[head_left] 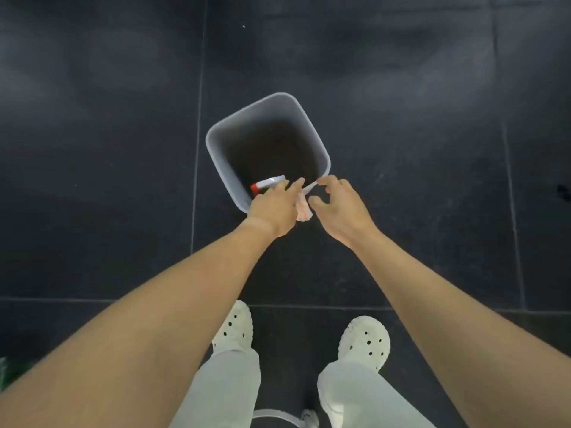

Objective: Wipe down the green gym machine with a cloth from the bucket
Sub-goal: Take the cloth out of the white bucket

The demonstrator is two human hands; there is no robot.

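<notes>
A grey square bucket [222, 168] stands on the dark tiled floor just ahead of my feet. My left hand [273, 208] hovers over its near rim and grips a small pink-and-white cloth [303, 211], which hangs out under the fingers. My right hand [338, 208] is beside it to the right, fingers loosely curled, index fingertip at the bucket's near rim and thumb apart from it, holding nothing. Inside the bucket lies a white spray bottle with a red nozzle [268, 182], partly hidden by my left hand.
My feet in white clogs [364, 341] stand behind the bucket on the dark floor [417, 149]. A blurred green shape [9, 373] shows at the lower left edge. A thin white curved thing [272, 414] lies at the bottom edge.
</notes>
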